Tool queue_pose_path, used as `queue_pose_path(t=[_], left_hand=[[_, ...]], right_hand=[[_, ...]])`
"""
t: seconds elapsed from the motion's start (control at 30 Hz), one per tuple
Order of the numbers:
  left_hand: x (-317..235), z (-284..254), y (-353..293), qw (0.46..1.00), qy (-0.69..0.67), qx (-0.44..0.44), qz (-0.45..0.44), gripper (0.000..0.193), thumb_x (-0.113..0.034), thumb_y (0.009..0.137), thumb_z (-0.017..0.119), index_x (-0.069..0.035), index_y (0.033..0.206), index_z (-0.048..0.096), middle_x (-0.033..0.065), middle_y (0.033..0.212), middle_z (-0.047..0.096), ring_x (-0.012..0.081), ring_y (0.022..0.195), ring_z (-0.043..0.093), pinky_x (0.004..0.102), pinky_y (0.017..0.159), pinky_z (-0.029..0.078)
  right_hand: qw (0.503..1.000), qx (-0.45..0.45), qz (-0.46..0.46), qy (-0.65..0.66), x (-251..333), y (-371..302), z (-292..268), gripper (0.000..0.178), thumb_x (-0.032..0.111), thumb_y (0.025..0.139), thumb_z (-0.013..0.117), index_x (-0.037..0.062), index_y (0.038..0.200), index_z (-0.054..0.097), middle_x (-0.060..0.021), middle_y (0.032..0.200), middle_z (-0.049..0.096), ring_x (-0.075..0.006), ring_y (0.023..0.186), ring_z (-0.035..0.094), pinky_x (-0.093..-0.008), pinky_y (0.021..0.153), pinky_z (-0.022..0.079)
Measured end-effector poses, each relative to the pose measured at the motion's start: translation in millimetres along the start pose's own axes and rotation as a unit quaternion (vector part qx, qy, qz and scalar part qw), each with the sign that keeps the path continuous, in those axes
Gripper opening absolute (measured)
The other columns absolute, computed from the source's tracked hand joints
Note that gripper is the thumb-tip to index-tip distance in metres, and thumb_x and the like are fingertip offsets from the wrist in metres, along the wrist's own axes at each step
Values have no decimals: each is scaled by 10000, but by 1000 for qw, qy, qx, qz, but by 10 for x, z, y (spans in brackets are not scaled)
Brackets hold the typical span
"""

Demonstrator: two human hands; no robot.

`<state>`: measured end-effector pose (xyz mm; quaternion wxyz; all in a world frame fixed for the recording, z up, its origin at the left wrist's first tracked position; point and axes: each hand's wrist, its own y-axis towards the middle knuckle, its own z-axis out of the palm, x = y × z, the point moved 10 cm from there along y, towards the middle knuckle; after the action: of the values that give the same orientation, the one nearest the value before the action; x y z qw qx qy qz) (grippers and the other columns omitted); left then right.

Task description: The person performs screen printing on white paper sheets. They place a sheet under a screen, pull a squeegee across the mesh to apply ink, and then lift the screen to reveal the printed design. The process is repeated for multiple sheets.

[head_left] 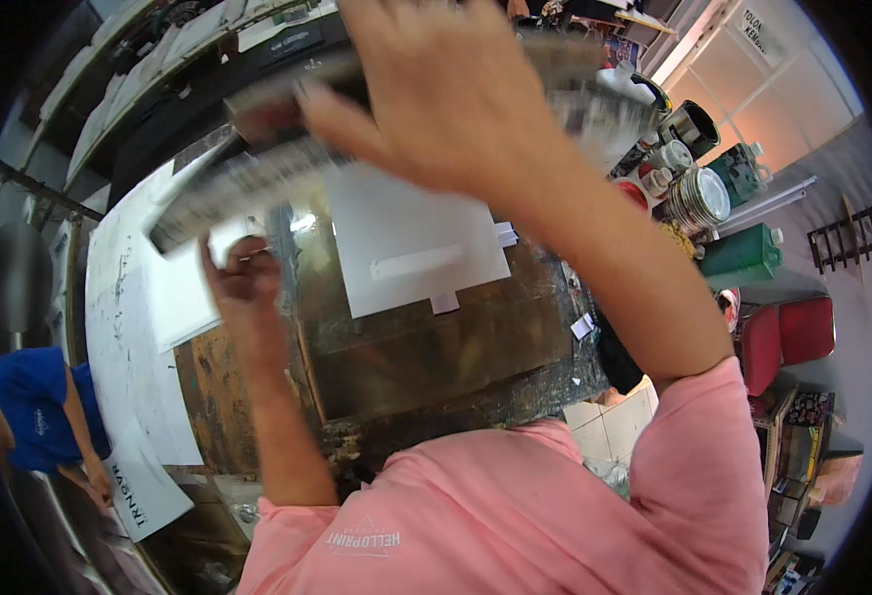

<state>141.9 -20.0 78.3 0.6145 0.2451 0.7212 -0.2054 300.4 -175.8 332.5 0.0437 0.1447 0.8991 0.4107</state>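
My right hand [446, 89] reaches across the top of the view, its thumb stretched out to the side and its fingers blurred, partly cut off by the upper edge. Beneath it, a long frame-like piece with pale smeared edges [277, 174] is tilted and blurred by motion; whether the hand grips it is unclear. My left hand [248, 273] is just below that frame's left end. One finger points up close to its edge while the others look curled and dark-stained. A white sheet [416, 223] lies on a dark brown board [446, 372], with small paper tabs [443, 302] at its edges.
White papers [183, 288] cover the table's left side. At the right stand cans [689, 124], stacked lids [699, 195] and green jugs [744, 255]. A red chair [788, 332] is farther right. Someone in a blue shirt [39, 407] leans in at the left.
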Motion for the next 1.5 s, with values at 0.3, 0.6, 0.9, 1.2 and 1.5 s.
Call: queue_pose_path(t=[0.3,0.6,0.9,1.2,1.5], left_hand=[[655,-533,-587,900,416,-21,127,1149,-585,482,1043,-84,1456,695,86,1118,605,320,1126,576,503,1085,400],[884,-551,-582,883,456,1,116,1245,-667,364,1005,-51,1408,721,97,1144,543,338,1137,503,527,1081,332],[778,-580,-616,908,381,-9,174,1392,-798,469,923,5,1553,580,109,1062,657,299,1008,542,494,1003,375],[837,-591,-687,910,357,-19,208,1321,-755,597,900,32,1588,521,117,1061,673,328,1006,544,466,1008,380],[386,-524,-616,974,121,-55,184,1116,-554,756,959,44,1585,510,150,1342,666,322,1242,582,462,1144,407]], right_hand=[[881,451,94,103,209,-2389,1331,374,473,955,744,121,1080,749,-116,1104,710,-316,1024,671,-484,838,559],[970,231,24,65,-387,-1991,2241,440,389,841,858,117,1164,734,-83,1078,675,-302,987,656,-431,812,588],[939,331,0,96,-1525,-287,3572,556,653,1032,584,124,1029,756,-170,922,762,-374,963,754,-531,810,575],[972,234,-1,34,-1093,-1013,3120,450,591,983,672,150,1060,717,-117,998,721,-342,947,722,-500,779,590],[944,321,42,58,168,-1796,1118,460,489,966,728,56,1098,645,-145,968,682,-341,897,697,-448,768,603]])
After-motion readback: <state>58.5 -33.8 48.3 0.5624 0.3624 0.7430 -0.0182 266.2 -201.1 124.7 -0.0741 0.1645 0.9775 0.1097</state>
